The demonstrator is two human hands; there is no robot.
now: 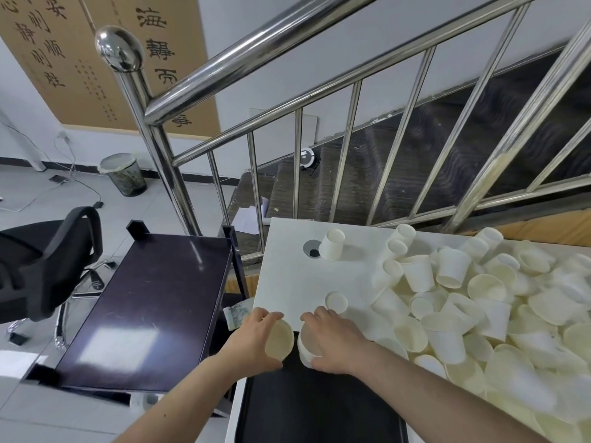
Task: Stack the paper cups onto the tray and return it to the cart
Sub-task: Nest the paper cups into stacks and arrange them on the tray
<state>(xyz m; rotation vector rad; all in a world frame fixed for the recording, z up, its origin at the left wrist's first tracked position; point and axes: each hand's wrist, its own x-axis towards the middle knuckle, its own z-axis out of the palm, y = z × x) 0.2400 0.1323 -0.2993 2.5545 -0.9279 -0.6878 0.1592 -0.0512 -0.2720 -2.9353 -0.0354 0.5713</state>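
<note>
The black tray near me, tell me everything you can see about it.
The black tray is a dark, matte, plastic-looking rectangle with rounded corners and a raised rim. It lies flat on the white table at the near edge, its near end cut off by the frame. Nothing stands on its visible surface. Both hands hold paper cups just above its far end.

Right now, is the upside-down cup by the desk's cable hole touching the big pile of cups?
Apart. The head view shows bare white desk between the upside-down cup and the nearest cups of the pile.
</note>
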